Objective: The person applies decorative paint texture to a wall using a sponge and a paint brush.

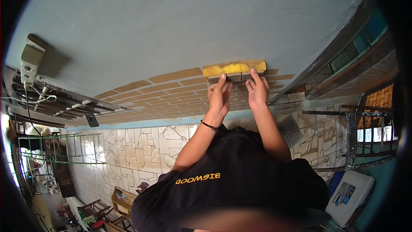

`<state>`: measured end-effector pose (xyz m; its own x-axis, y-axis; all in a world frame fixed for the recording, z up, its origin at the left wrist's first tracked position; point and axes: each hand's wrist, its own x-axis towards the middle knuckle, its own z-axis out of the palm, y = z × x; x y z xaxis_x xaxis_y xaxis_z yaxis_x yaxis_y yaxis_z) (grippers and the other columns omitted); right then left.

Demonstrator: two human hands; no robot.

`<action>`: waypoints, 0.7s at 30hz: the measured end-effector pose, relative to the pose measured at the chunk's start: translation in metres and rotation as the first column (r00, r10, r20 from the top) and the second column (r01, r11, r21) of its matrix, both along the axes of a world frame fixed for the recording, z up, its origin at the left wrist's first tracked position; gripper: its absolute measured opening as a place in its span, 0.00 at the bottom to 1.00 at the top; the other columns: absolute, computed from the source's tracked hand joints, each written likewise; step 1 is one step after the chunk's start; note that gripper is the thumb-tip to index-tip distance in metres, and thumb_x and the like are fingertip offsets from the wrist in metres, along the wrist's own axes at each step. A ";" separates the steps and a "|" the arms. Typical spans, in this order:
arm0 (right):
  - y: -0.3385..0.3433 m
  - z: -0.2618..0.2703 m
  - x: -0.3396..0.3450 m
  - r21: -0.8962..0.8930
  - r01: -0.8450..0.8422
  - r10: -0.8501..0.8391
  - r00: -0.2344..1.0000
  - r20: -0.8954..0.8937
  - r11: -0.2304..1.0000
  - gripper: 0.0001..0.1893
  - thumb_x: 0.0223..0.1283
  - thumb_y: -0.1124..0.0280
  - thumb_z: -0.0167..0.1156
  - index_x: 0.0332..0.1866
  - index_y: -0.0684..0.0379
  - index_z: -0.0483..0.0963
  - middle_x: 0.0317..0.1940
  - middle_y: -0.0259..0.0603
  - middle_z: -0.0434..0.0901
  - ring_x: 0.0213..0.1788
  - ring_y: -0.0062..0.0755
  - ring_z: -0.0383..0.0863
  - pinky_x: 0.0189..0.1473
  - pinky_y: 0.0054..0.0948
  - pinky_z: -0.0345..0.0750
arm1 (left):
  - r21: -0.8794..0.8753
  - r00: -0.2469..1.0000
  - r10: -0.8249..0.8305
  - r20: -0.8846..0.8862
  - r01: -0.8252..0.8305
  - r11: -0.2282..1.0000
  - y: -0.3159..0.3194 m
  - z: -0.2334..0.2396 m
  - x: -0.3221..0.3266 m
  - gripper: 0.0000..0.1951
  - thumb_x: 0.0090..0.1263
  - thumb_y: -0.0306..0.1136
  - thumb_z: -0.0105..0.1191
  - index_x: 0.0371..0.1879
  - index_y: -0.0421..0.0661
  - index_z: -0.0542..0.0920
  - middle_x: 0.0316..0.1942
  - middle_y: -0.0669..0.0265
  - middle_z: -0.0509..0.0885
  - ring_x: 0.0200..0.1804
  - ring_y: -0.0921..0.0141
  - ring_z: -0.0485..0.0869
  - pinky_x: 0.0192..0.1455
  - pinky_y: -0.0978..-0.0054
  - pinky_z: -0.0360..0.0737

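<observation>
A yellow-faced block (225, 68) with a brownish backing spans the top edge of the tan brick pattern (180, 74) on the grey wall (167, 29). A dark seam or crack crosses it near the middle. My left hand (220, 95) grips its lower edge left of that seam, thumb on the near side. On the right part, my right hand (258, 90) holds it the same way, thumb over the yellow face. The block's far side is hidden, so full contact with the wall cannot be told.
At the left, a socket box (30, 64) with plugged-in cables juts out near a louvred window (80, 104) and a phone (92, 120). A green metal frame (64, 149) stands over the stone-patterned floor (145, 148). A white-lidded box (349, 196) sits lower right.
</observation>
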<state>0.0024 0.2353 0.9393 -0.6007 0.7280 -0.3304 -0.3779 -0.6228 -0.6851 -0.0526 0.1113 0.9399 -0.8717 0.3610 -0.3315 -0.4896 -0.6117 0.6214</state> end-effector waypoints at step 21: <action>-0.003 -0.012 0.011 0.037 -0.005 0.007 0.998 -0.061 0.999 0.14 0.61 0.68 0.73 0.41 0.54 0.72 0.43 0.34 0.78 0.42 0.26 0.75 0.51 0.30 0.74 | -0.012 0.998 0.064 0.030 -0.063 0.998 -0.005 0.006 0.009 0.27 0.65 0.36 0.71 0.41 0.49 0.58 0.48 0.58 0.66 0.49 0.65 0.75 0.57 0.65 0.82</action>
<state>0.0133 0.2321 0.9276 -0.6231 0.7355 -0.2659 -0.4162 -0.5997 -0.6835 -0.0432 0.1059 0.9454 -0.8822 0.3016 -0.3617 -0.4688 -0.6356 0.6134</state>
